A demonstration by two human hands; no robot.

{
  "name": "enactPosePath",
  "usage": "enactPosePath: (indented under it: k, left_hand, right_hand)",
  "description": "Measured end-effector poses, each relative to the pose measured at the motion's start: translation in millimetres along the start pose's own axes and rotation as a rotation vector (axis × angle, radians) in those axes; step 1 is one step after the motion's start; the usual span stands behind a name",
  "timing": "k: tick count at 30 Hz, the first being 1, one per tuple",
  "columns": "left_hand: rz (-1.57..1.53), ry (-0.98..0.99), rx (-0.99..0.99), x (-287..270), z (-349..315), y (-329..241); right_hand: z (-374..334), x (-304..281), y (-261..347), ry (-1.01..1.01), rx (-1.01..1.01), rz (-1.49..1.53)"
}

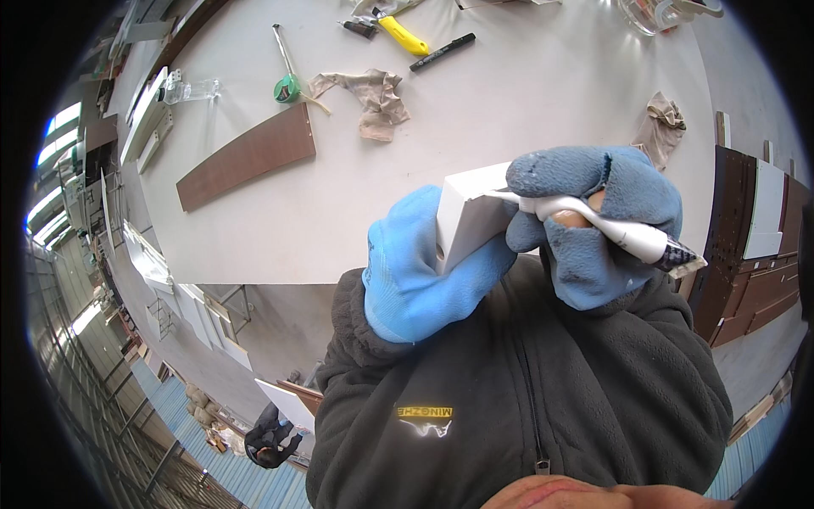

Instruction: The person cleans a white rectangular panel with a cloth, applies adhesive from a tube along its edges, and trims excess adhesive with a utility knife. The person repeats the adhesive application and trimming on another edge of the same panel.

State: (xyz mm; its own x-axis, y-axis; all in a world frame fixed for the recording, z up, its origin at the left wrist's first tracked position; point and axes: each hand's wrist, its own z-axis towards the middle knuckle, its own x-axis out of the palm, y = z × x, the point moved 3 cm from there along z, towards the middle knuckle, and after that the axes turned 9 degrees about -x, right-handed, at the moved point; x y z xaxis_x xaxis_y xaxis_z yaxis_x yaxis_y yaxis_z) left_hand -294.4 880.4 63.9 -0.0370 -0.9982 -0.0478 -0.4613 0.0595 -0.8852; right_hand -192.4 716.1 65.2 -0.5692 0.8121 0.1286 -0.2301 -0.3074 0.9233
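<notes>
My left hand (415, 271), in a bright blue glove, is closed around a white board piece (462, 222) held in front of my chest. My right hand (585, 182) wears a worn grey-blue glove with bare fingertips poking through. It grips a white squeeze tube (638, 239) with a narrow nozzle and a dark, crimped tail end. The nozzle tip meets, or lies very close to, the upper edge of the board piece. Part of the board is hidden behind my right glove.
On the pale table (254, 246) lie a brown curved panel (250, 159), a crumpled rag (373, 97), a green-and-silver tool (287, 85), a yellow utility knife (400, 36), a black marker (443, 53) and another rag (663, 125). A clear bottle (193, 91) lies at left. Another person (270, 437) works far behind.
</notes>
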Motion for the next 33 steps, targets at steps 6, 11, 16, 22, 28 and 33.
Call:
enactPosePath:
  k: [6, 11, 16, 22, 28, 33]
  left_hand:
    - [0.000, 0.016, 0.029, -0.4, 0.8, -2.3]
    - [-0.005, 0.011, 0.013, -0.3, 0.9, -2.8]
    - [0.003, 0.009, 0.017, -0.8, 0.5, -3.9]
    - [-0.008, -0.076, 0.083, 1.8, 4.1, -3.1]
    - [-0.015, -0.117, 0.106, 1.2, 6.1, 1.6]
    - [0.000, -0.132, 0.113, 1.9, 7.1, 2.5]
  right_hand:
    - [-4.2, 2.2, -3.9, -0.020, 0.023, 0.046]
    - [-2.9, -2.1, -2.4, 0.026, -0.016, -0.004]
    - [-4.3, 0.1, -4.1, -0.008, 0.039, 0.069]
    - [-5.7, 1.0, -8.0, -0.059, 0.013, 0.129]
    - [-2.2, -0.5, -7.7, -0.050, -0.004, 0.094]
    - [-0.5, -3.3, -1.1, -0.032, 0.037, 0.036]
